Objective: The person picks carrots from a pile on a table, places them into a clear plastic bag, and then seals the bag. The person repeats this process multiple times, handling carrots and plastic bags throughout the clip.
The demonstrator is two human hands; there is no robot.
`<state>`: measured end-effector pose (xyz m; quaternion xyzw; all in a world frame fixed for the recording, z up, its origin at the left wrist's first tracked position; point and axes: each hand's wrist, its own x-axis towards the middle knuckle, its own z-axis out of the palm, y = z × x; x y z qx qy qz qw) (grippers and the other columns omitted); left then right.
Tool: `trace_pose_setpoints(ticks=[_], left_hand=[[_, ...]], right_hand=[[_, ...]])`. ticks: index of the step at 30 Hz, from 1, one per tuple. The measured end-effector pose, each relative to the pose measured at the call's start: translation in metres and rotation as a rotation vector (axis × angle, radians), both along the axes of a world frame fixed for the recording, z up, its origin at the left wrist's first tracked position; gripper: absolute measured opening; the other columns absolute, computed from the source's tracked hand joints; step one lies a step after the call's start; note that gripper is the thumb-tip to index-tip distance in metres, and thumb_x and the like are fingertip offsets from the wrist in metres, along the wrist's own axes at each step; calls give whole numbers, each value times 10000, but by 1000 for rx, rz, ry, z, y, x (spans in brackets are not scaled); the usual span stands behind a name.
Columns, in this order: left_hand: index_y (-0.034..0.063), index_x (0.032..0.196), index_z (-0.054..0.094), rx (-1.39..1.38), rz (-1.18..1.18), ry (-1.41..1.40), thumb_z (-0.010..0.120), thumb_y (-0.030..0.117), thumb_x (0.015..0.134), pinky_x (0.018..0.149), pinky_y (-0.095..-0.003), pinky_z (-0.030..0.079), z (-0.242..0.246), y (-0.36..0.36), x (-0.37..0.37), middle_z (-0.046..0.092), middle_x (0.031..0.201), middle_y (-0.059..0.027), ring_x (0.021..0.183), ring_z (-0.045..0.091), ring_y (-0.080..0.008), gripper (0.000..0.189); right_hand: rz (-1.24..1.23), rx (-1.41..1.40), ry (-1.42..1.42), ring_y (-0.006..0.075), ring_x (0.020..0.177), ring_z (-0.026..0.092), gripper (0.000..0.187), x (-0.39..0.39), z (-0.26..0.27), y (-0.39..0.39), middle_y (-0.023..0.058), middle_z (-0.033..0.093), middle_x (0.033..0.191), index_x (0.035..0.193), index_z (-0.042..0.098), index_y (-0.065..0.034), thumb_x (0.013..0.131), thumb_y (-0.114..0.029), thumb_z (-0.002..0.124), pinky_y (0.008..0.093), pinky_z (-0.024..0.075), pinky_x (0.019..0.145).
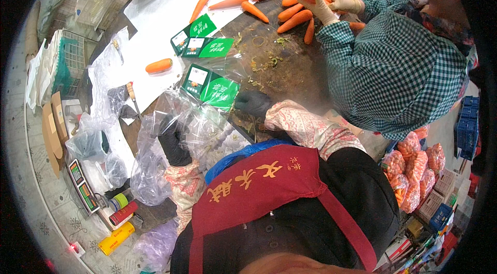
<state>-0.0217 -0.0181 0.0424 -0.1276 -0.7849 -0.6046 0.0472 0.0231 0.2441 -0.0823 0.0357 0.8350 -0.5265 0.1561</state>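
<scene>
In front of me lies a clear plastic bag (194, 112) with a green printed label (219, 91). My right hand (254, 105), in a black glove, is at the label's right edge, and its fingers close on the bag there. The other black glove, my left hand (169, 134), is amid the clear film at the bag's lower left, and glare on the plastic hides its fingers. Two more green-labelled bags (217, 46) lie just beyond. A single carrot (159, 65) rests on the white sheet (136, 54) to the left.
Across the table, a co-worker's gloved hands (324, 6) hold carrots over a carrot pile (295, 21). A wooden-handled knife (131, 91) lies left of the bag. Further left stand a digital scale (83, 186) and crumpled plastic bags (149, 173). Bagged carrots (413, 169) are at right.
</scene>
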Motion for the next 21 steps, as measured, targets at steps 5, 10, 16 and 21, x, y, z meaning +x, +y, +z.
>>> trace_pose_setpoints(ticks=[5,10,16,21], left_hand=[[-5,974,642,124,20,-62,553,45,882,592,-260,430,-7,-6,3,582,795,-48,675,539,-124,138],[30,1112,637,-95,48,-29,575,-86,805,886,-330,478,-22,-23,3,608,1107,-140,1065,576,-247,334],[28,1129,632,-74,55,-165,583,-87,795,925,-370,473,-34,-36,-1,606,1149,-159,1095,571,-290,357],[15,1119,627,66,51,-246,571,-7,858,865,-325,493,-37,-37,-2,599,1141,-128,1041,578,-218,268]], right_hand=[[1,-4,36,238,829,653,317,2,-1,-1,145,689,929,1024,662,-67,865,-331,589,383,488,778],[-15,-15,11,214,822,647,297,2,2,-2,126,688,904,1015,665,-69,859,-315,609,370,490,768],[-12,3,10,215,826,649,283,2,8,-2,117,692,905,1007,674,-73,849,-303,626,371,494,769],[-16,14,7,218,831,651,286,3,8,-2,119,693,902,1005,677,-71,847,-305,628,372,495,773]])
